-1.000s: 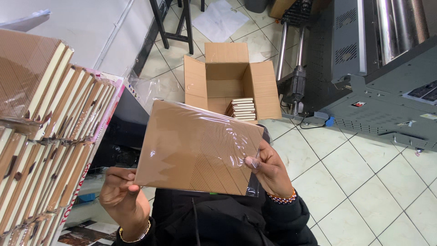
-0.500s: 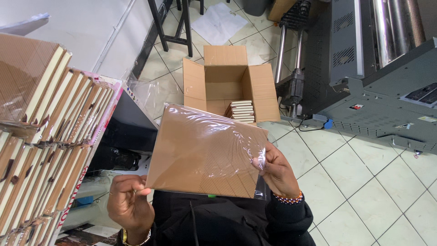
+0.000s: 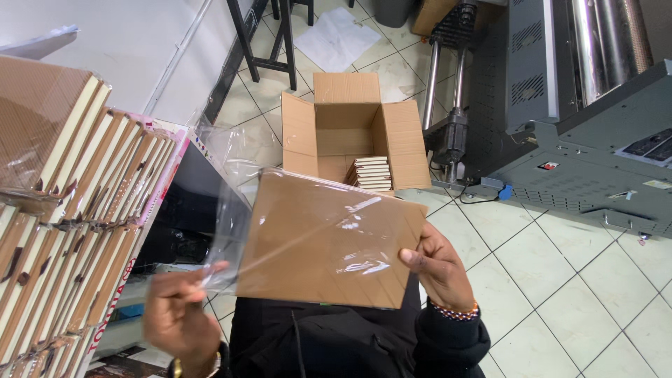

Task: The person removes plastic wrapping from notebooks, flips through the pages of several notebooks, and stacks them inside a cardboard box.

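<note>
A flat brown notebook (image 3: 329,241) sits half inside a clear plastic sleeve (image 3: 231,238) in front of me. My right hand (image 3: 437,269) grips the notebook's right edge, thumb on the cover. My left hand (image 3: 178,315) pinches the loose open end of the sleeve at the lower left; the hand is blurred. On the floor beyond stands an open cardboard box (image 3: 350,133) with a stack of notebooks (image 3: 371,173) inside.
Rows of brown notebooks (image 3: 63,217) stand packed on a table at my left. A large grey machine (image 3: 588,126) fills the right side. Black metal legs (image 3: 269,35), a white sheet (image 3: 336,38) and tiled floor (image 3: 560,280) lie beyond.
My left hand has risen and drawn the sleeve's open end out to the left, leaving more empty plastic beside the notebook. The notebook has tilted a little flatter. The right hand keeps its grip.
</note>
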